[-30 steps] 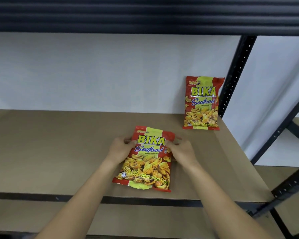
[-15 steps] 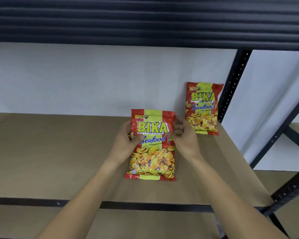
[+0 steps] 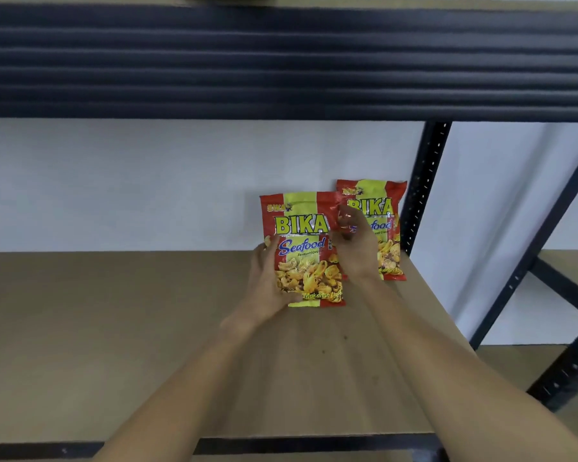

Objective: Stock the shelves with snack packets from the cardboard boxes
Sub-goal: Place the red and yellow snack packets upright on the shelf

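- We are in the placing step: we hold 1 snack packet [image 3: 302, 248] upright on the brown shelf [image 3: 114, 328], close to the white back wall [image 3: 147, 181], setting it in line with the packet already stocked.
- Our left hand [image 3: 267, 278] grips the packet's left edge, fingers curled round its lower side.
- Our right hand [image 3: 356, 248] pinches the packet's upper right corner; its fingers are curled on the foil.
- The second packet [image 3: 386, 228] stands just to the right, next to the black upright [image 3: 421, 188]; the held packet's right edge overlaps its left side from our view, though we cannot tell whether they touch.
- No cardboard boxes show here, and most of the shelf to the left has no packets, so we judge the stocking is at an early stage.
- Next, we judge, the packet needs its base settled flat and its back leaned to the wall before both hands let go, gently, since a light puffy bag may tip forward.
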